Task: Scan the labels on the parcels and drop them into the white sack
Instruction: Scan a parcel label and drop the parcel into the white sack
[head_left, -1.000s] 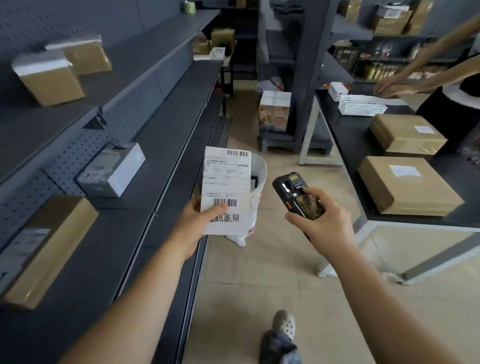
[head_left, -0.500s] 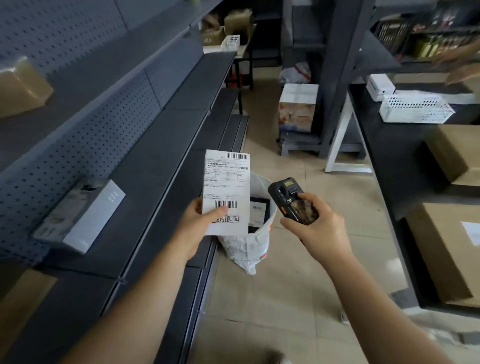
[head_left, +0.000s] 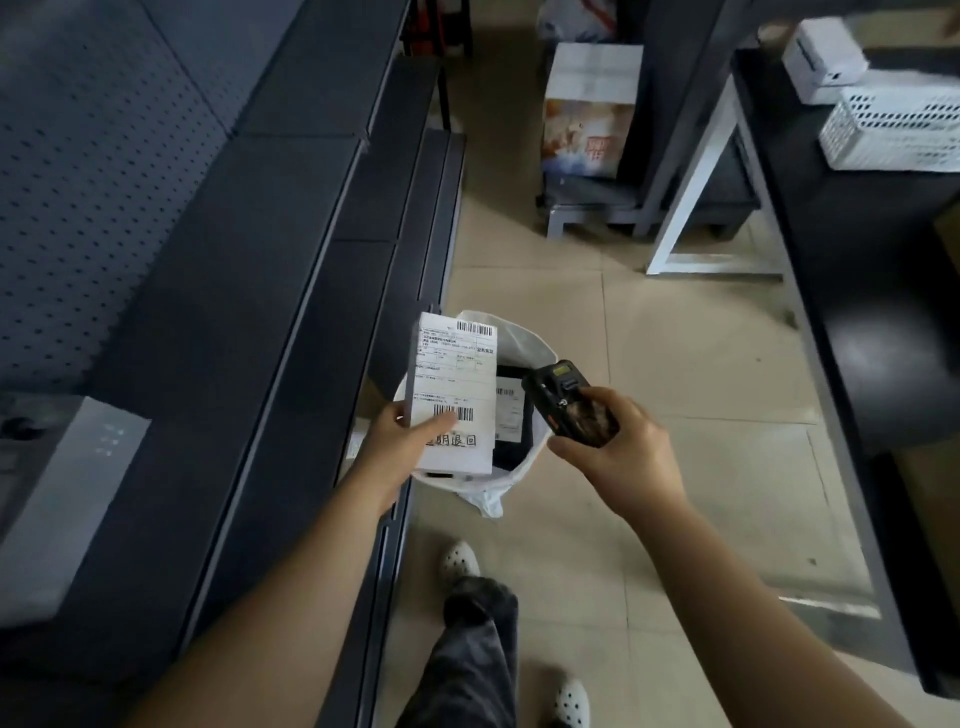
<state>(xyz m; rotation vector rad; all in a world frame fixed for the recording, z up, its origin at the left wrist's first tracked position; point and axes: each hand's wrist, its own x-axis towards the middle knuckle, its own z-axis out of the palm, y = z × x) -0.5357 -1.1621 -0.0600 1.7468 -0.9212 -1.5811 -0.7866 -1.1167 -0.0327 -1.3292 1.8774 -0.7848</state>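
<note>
Parcel (head_left: 453, 395) gripped in left hand (head_left: 402, 441) over white sack (head_left: 524, 343); right hand (head_left: 618, 452) grips scanner (head_left: 569, 402) — we aim at barcode, then drop.

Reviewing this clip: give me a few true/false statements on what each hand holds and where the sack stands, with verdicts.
1. The left hand holds a white labelled parcel. True.
2. The right hand holds nothing. False: it grips a black handheld scanner.
3. The white sack sits on the black table. False: it stands on the tiled floor beside the dark shelving.
4. The sack already has items inside. True: a dark parcel with a label shows in it.
5. The held parcel's label faces the camera. True.
</note>
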